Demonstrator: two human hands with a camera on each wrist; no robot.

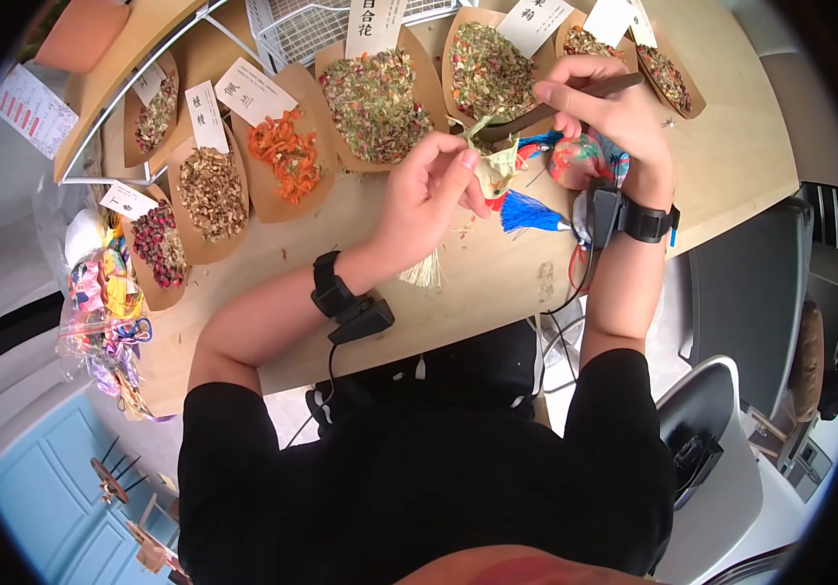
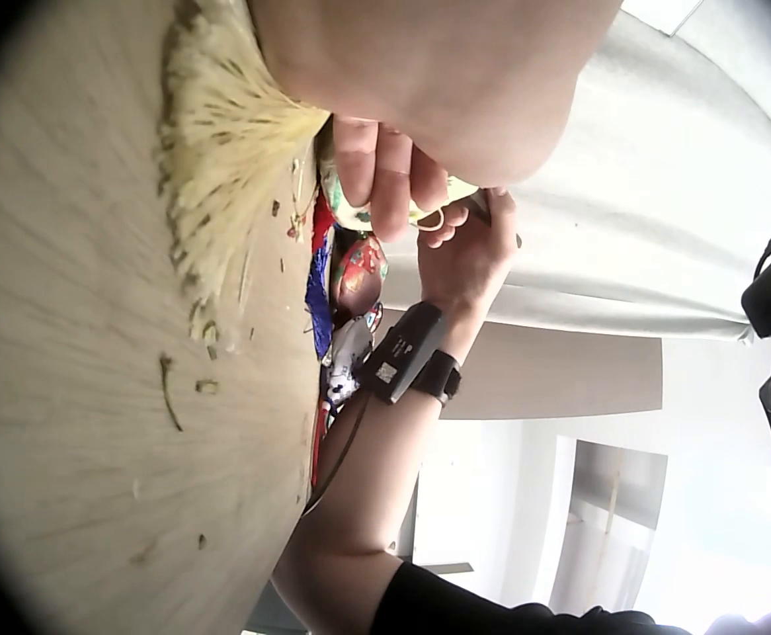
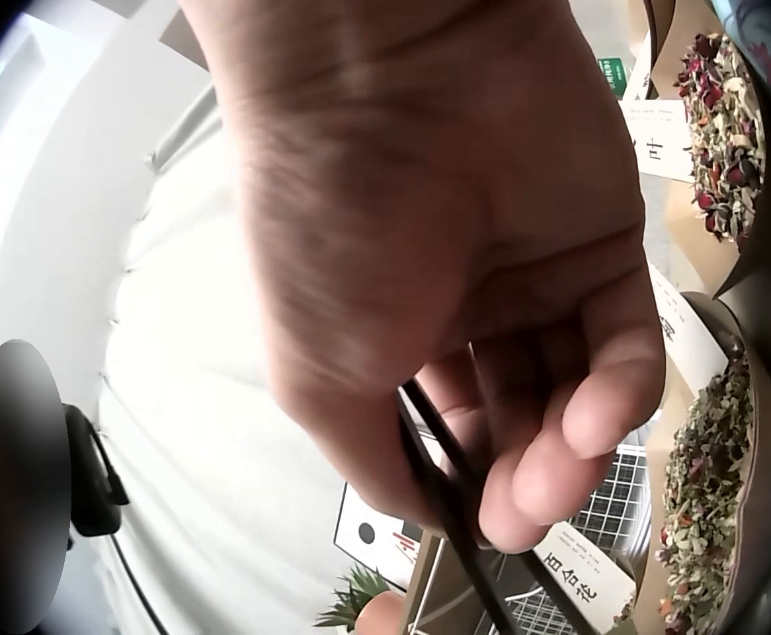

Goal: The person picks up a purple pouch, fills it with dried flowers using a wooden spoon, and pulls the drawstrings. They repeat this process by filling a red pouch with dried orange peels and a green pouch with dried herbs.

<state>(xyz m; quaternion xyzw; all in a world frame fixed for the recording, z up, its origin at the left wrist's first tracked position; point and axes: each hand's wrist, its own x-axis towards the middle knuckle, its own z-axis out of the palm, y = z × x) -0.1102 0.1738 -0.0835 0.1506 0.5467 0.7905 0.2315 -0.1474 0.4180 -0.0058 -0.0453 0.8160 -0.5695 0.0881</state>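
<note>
My left hand (image 1: 431, 195) pinches the top edge of a small pale-yellow fabric pouch (image 1: 500, 168). A cream tassel (image 1: 424, 271) hangs below that hand and looms large in the left wrist view. In my right hand (image 1: 606, 109) is a pair of dark wooden tongs (image 1: 528, 119), gripped between thumb and fingers. Its two arms show in the right wrist view, and its tip is right at the pouch's mouth. What the tip holds is hidden. Beside the pouch lie a blue tassel (image 1: 533, 212) and a red patterned pouch (image 1: 573, 161).
Paper trays of dried herbs with name cards curve along the table's far side, among them orange petals (image 1: 285, 156) and a green mix (image 1: 372, 105). A white wire basket (image 1: 307, 39) stands behind. Bagged colourful pouches (image 1: 107, 302) lie at the left edge.
</note>
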